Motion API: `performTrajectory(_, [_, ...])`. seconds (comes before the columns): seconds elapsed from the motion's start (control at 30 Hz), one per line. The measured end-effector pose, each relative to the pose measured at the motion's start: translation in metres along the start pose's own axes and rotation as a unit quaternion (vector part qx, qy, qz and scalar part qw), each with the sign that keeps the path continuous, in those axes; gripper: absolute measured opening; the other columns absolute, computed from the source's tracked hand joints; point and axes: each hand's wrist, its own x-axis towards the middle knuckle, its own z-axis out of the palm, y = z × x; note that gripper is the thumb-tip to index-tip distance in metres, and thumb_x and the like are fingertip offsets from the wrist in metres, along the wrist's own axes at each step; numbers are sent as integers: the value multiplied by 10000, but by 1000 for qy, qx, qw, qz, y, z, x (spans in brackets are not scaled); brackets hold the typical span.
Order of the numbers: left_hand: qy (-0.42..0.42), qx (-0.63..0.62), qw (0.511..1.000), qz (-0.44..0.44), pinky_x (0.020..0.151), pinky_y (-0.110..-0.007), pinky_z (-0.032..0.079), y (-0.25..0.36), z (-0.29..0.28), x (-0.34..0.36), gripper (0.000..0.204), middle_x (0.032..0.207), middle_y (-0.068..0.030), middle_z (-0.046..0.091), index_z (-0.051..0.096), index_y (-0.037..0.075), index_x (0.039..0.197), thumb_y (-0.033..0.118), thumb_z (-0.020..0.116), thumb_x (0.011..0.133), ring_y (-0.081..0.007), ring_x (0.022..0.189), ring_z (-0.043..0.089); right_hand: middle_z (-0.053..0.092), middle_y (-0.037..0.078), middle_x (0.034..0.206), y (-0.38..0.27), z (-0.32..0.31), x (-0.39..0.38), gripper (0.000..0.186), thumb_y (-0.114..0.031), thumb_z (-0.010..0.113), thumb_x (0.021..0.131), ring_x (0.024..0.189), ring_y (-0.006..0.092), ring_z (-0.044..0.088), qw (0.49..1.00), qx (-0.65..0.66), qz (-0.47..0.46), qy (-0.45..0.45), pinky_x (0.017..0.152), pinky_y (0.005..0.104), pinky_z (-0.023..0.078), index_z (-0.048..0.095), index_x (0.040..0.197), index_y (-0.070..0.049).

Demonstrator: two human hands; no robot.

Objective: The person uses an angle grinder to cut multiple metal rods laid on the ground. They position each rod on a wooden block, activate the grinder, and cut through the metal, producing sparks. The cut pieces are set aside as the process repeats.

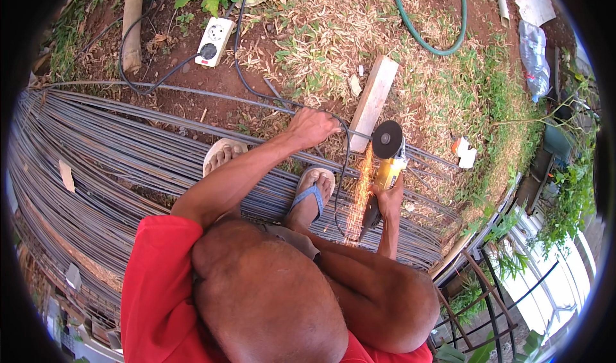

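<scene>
My left hand (312, 129) is closed around a thin steel rod (361, 134), whose end part lies across a short wooden block (377, 97). In my right hand (389, 201) is a yellow and black angle grinder (387, 172), gripped by its body. Its dark disc (387, 140) meets the rod just beside the block's near end. Orange sparks (360, 199) stream from there back toward me. A dark power cord (346, 154) loops down between my hands.
A large bundle of steel rods (128, 132) runs under my sandalled feet (310, 199). Farther off lie a white power strip (214, 42) with a plug in it, a green hose (427, 45), and a plastic bottle (534, 58). A metal frame (481, 299) stands at lower right.
</scene>
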Motion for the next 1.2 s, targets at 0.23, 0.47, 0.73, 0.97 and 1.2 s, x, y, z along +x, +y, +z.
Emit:
performTrajectory(0.23, [12,3,1000,9,592,-475,575,0,0,-1,318,854,-72,743,742,118,957,427,679,998,-316,727,740,705,125,1072,-10,0,-26,653,-92,813,726,946,239,690,1000,-12,19,-5,876,379,562,560,1320,5])
performTrajectory(0.47, [2,-9,1000,-3,614,-477,580,2,-2,0,294,879,-78,754,754,131,967,414,682,999,-319,757,749,709,157,1130,-15,0,4,697,-38,784,732,992,279,697,1000,-16,0,-2,917,405,562,539,1382,20])
performTrajectory(0.73, [6,-12,1000,4,635,-497,577,-1,-1,-1,313,886,-82,751,744,120,974,419,661,1011,-343,762,741,702,126,1071,13,0,-9,699,-77,787,721,926,246,686,999,-29,-39,19,858,380,567,544,1370,6])
performTrajectory(0.97, [-6,4,1000,22,600,-507,567,1,-6,0,313,863,-105,749,709,102,962,387,610,1047,-348,719,735,670,92,1025,15,6,-28,696,-76,778,707,870,216,657,1000,24,-16,-3,806,353,562,538,1357,-8])
performTrajectory(1.2, [-53,13,999,1,559,-508,549,3,-10,5,327,834,-127,750,702,98,963,389,593,1063,-357,656,722,717,149,1065,19,2,-13,732,-129,796,727,934,258,695,1000,-17,-6,8,875,389,564,525,1393,5])
